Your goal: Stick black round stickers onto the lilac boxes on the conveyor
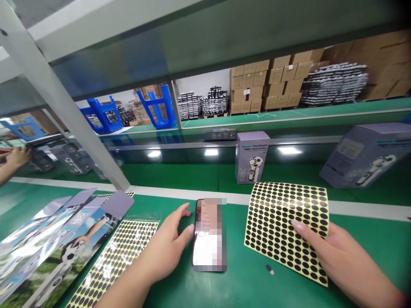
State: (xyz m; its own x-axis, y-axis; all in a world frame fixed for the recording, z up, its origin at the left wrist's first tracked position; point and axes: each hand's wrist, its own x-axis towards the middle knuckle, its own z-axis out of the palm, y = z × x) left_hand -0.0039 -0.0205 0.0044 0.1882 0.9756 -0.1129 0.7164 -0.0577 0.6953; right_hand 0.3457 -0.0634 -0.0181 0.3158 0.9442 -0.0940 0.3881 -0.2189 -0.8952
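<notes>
Green workbench (pixel 180 288) here: my right hand (pixel 343 256) is pinching a curled sheet of black dot stickers (pixel 282 231) resting on it, and my open left hand (pixel 163 250) sits just beside a phone (pixel 209 235) with a pixelated screen.

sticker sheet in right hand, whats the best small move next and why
Probably peel one black dot off the sticker sheet with the right hand: that hand holds the sheet, and rows of dots sit on it. The left hand rests open beside the phone, so it looks free to help.
</notes>
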